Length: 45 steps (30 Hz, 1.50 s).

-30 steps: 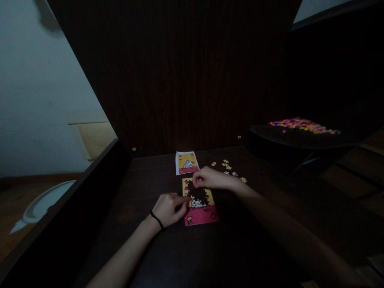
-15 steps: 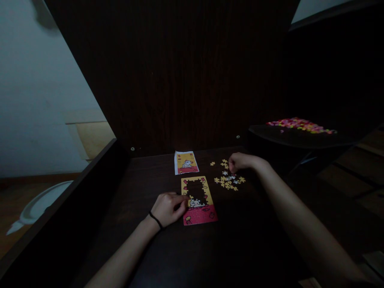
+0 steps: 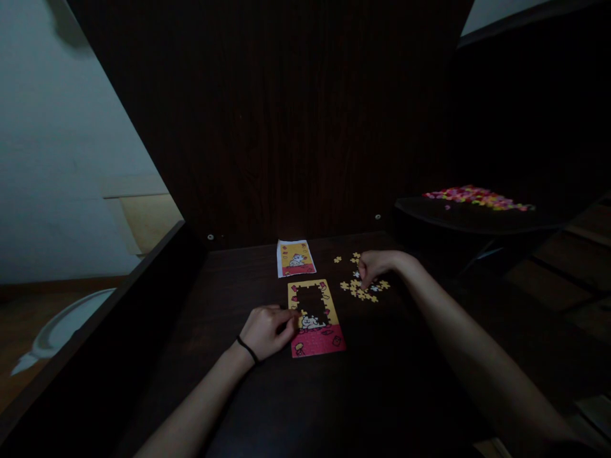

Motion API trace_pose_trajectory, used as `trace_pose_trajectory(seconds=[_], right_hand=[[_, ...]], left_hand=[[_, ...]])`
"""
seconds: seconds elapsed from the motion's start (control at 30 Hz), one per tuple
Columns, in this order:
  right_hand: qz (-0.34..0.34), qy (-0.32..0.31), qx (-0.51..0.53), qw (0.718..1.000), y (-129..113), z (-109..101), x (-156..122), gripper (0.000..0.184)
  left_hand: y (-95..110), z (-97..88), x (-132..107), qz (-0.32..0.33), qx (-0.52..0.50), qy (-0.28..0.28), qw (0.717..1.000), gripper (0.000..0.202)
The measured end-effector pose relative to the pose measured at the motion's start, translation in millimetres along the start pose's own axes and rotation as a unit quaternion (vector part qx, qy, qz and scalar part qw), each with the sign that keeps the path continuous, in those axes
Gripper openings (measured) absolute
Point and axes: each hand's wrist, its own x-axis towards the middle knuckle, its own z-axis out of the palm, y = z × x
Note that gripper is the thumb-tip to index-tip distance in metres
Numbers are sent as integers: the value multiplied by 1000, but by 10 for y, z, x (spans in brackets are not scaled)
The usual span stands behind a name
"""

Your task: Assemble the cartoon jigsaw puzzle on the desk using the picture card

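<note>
A partly assembled jigsaw puzzle (image 3: 318, 341), with a yellow border, a pink lower part and a dark gap in its middle, lies flat on the desk. My left hand (image 3: 268, 331) rests at its left edge, index finger stretched onto it and thumb apart, holding nothing visible. To the right is a loose heap of yellow and white puzzle pieces (image 3: 359, 292). Over that heap, my right hand (image 3: 375, 266) points down with fingers pressed together, touching or just above the pieces; what is between the fingertips is hidden. A reference picture (image 3: 296, 257) of a white animal lies behind the puzzle.
The dark desk (image 3: 224, 280) has a tall back panel (image 3: 286, 127) and a raised left side board (image 3: 95, 343). At the right, a dark round table (image 3: 429, 215) carries a pile of colourful small pieces (image 3: 480, 197). A white oval object (image 3: 67, 321) is at the lower left.
My right hand has moved slightly left and down, from the heap's far right side to over its middle, covering some pieces. My left hand and the puzzle stay in place.
</note>
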Motion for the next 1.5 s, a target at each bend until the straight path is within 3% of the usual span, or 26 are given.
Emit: trace_pose_trajectory(seconds=[0.13,0.4,0.77,1.03,1.5], right_hand=[[-7,-7,-13,1000,-38,23,38,26],[-39,55,-38,997,-76,46,71,21],[-16,95,-58,994,-20,5,46,23],[-42,104,-66,991,-75,65,104,15],[-28,117,-90,989,-145,72,53,15]], left_hand=[[-3,5,-1,0,-2,3,1000,28],[-1,4,1,1,-6,0,1000,28],[5,-5,3,1,-4,13,1000,28],[4,-6,3,2,-12,19,1000,28],[17,-8,0,0,-13,5,1000,28]])
